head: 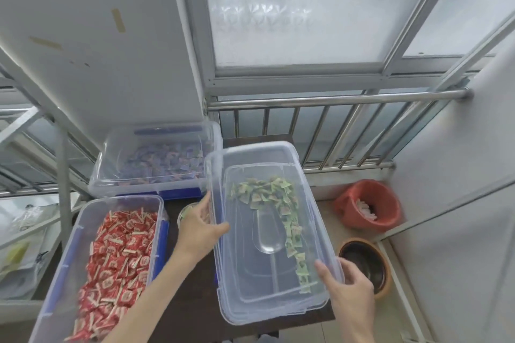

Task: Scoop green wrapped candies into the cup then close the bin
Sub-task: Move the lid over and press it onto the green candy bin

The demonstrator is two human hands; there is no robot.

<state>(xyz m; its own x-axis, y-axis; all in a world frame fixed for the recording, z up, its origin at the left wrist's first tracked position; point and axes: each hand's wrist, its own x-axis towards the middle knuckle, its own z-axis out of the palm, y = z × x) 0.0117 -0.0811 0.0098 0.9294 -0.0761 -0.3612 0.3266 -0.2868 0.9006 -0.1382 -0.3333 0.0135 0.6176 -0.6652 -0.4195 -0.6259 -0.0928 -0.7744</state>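
A clear plastic bin stands on the dark table at centre right. A clear lid rests on top of it. Through the lid I see green wrapped candies along the far and right sides, and a clear scoop lying inside. My left hand grips the lid's left edge. My right hand holds the lid's near right corner. The cup stands just left of the bin, mostly hidden behind my left hand.
An open bin of red candies sits at the near left. A bin of purple-blue candies stands behind it. On the floor to the right are a red bucket and a brown pot. A metal railing runs behind the table.
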